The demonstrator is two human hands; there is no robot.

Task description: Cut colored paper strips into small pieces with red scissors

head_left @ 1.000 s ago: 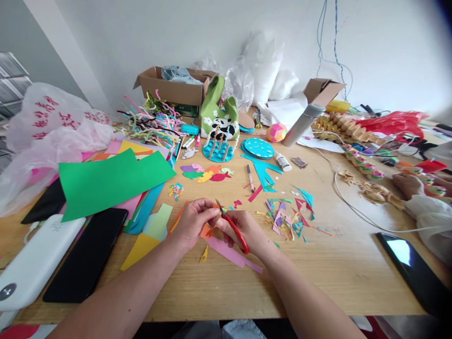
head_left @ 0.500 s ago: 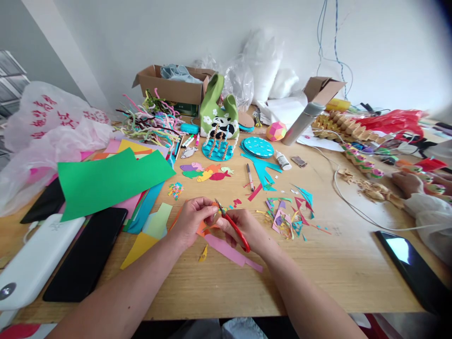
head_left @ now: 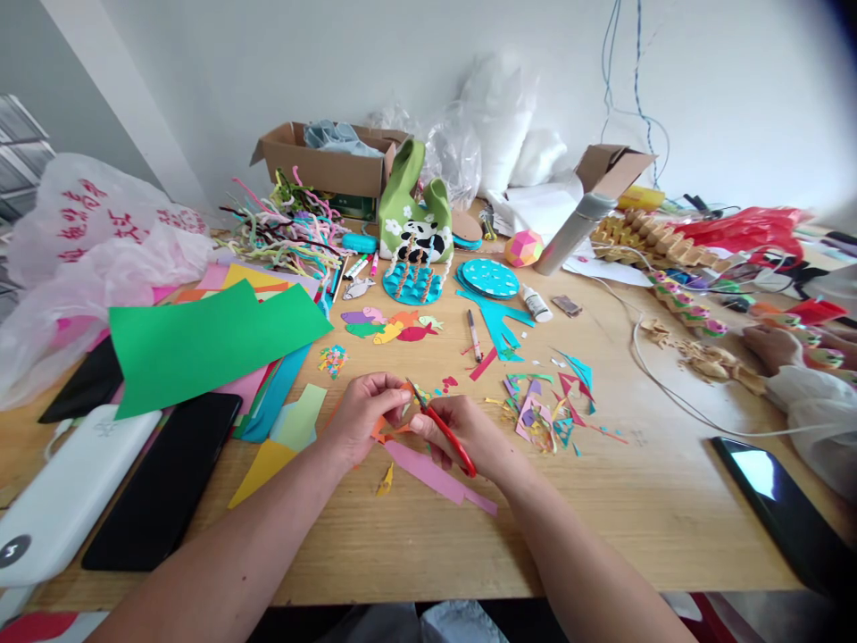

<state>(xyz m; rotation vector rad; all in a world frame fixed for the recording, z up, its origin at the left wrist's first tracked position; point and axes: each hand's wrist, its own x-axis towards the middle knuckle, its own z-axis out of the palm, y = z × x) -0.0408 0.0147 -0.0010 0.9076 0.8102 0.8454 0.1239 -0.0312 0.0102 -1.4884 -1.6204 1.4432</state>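
My right hand (head_left: 452, 429) is closed on red-handled scissors (head_left: 450, 438), whose blades point up and left toward my other hand. My left hand (head_left: 370, 413) pinches a small piece of orange paper (head_left: 380, 432), mostly hidden by the fingers, close to the blade tips. Beneath both hands a pink paper strip (head_left: 435, 473) lies on the table, with a small yellow scrap (head_left: 386, 480) beside it. Beyond them, several coloured paper fish (head_left: 388, 328) lie in a cluster. Tiny red and coloured paper bits (head_left: 447, 385) sit just past the blades.
Green paper (head_left: 214, 344) tops a stack at left, near a white power bank (head_left: 73, 496) and a black tablet-like slab (head_left: 164, 482). Paper scraps (head_left: 542, 411) are scattered at right, with a phone (head_left: 769, 500) farther over. Another person's hand (head_left: 769, 348) is at the right edge.
The scissors and my right hand have shifted very slightly, and the orange paper between my hands has turned a little. My left hand stays nearly in place.
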